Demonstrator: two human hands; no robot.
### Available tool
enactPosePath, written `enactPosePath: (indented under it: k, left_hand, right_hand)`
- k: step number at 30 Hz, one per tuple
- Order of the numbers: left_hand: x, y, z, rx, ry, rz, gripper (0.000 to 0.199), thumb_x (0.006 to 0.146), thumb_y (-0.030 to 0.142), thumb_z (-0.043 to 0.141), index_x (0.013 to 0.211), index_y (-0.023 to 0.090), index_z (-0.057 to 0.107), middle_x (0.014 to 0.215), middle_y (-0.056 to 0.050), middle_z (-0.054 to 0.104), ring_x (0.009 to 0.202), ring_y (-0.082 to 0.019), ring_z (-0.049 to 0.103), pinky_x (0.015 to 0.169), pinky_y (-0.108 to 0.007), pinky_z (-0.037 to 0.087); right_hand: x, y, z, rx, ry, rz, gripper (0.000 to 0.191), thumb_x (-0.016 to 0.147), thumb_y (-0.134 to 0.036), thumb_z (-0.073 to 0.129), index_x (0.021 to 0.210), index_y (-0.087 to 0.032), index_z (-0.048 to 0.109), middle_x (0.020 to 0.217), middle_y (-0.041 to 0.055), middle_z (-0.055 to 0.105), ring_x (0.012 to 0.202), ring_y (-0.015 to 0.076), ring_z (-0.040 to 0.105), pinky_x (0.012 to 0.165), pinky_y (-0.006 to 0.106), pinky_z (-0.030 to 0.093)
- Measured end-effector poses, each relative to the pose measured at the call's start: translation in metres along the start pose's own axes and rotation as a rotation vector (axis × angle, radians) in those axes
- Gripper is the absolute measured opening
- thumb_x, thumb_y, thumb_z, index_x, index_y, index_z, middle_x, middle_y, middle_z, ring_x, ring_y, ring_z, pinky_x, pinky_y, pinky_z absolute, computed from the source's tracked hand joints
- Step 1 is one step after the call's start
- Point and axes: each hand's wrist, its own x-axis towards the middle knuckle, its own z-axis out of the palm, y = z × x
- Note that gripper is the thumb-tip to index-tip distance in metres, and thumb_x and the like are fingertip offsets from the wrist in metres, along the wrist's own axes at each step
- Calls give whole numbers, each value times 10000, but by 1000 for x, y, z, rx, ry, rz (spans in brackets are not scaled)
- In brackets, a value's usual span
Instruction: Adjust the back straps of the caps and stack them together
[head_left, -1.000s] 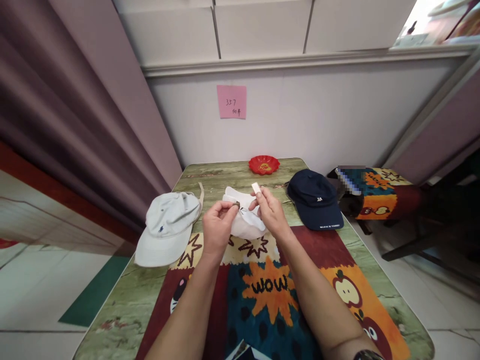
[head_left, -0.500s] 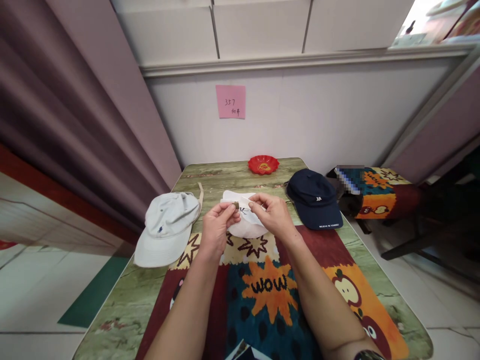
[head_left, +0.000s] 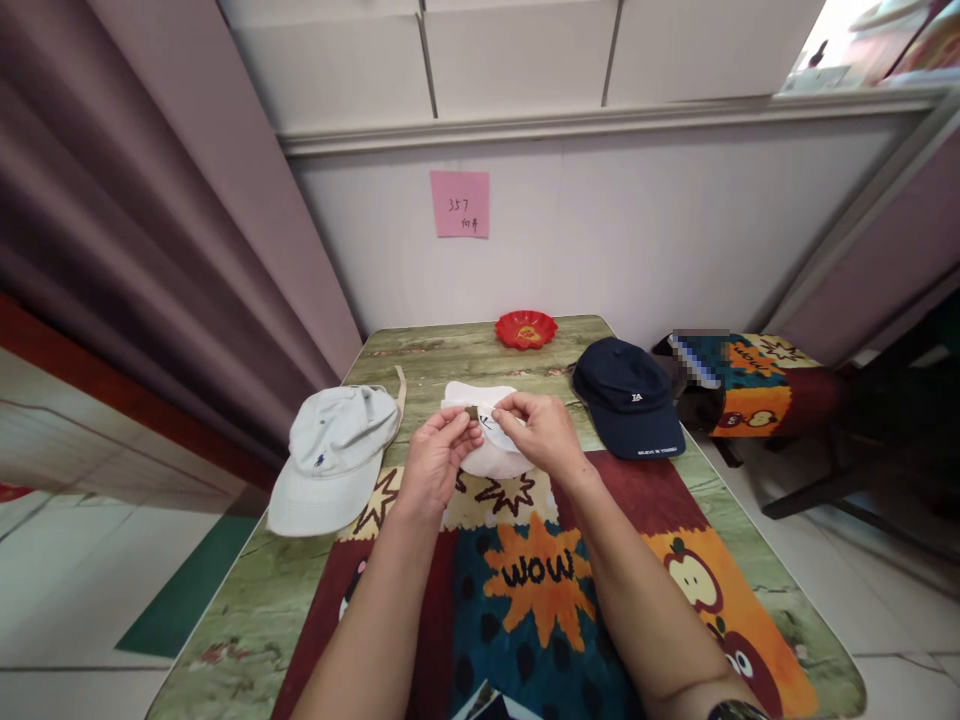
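A white cap [head_left: 495, 458] with dark lettering lies mid-table, partly covered by both hands. My left hand [head_left: 442, 445] pinches a small brownish buckle-like piece [head_left: 472, 412] between thumb and fingers above the cap's left side. Facing it, my right hand [head_left: 536, 428] is closed in a pinch over the cap's right side, on what looks like a thin white strap whose extent is partly hidden. To the left rests a light grey cap [head_left: 337, 440] with its strap sticking up. On the right sits a navy cap [head_left: 626, 395] with white lettering.
A red scalloped dish [head_left: 526, 330] stands at the back of the wooden-patterned table [head_left: 247, 600]. A colourful cloth [head_left: 525, 600] covers the front middle. Behind is a wall with a pink note [head_left: 460, 204]; a cloth-covered stool [head_left: 757, 380] is at right.
The brownish piece shows slightly more and is turned a little in my left hand. The fingers of my right hand have shifted slightly; the caps stay in place.
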Motion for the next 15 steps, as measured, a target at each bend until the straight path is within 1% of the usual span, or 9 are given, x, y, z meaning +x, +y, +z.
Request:
enactPosePath:
  k: [7,15]
  left_hand:
    - [-5,3,3,16,17,9,206,699,138,783,863,122,660,672,-31,691,594,-111,657,636,-230,568]
    - [-8,2,3,28,0,41,261,662,175,810,876,121,670,678,-31,696,606,-116,659,642,-237,565]
  right_hand:
    - [0,-3,1,-15,26,7,193,838,-348,603,795,-225,745,671,0,682,556,137,521,571,257,320]
    - [0,-4,-3,7,-26,-1,175,815,-315,601,748,-217,730,631,-9,651,547,128,485,558,253,300]
